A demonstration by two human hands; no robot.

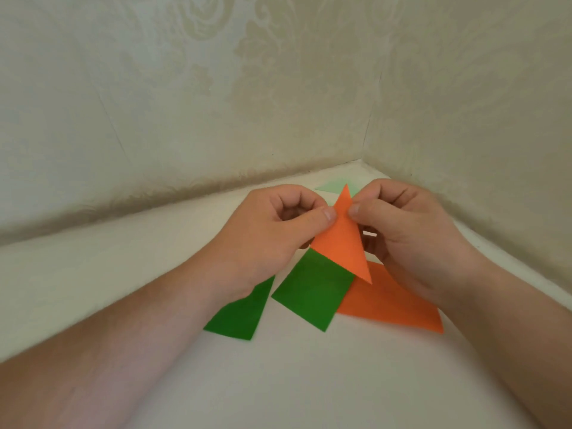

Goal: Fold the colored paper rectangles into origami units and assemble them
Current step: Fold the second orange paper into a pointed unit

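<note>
A folded orange paper triangle (342,239) is held up above the desk (93,274), its sharp tip pointing toward the far corner where the two walls meet. The left hand (278,230) pinches its left edge between thumb and curled fingers (297,199), and the right hand (408,230) pinches its right edge the same way, thumb tip on the front face.

Under the triangle a dark green paper rectangle (312,292) lies flat on the white desk, its upper end hidden by the triangle. Just to its left lies a second dark green paper rectangle (240,314), partly covered by the left wrist. To the right, a flat orange paper sheet (390,305) lies beneath the right hand, its left part tucked under the first green rectangle.

Behind the hands, near the desk's far corner, a pale green paper piece (332,185) lies flat. Cream patterned wallpaper (216,88) covers both walls.
</note>
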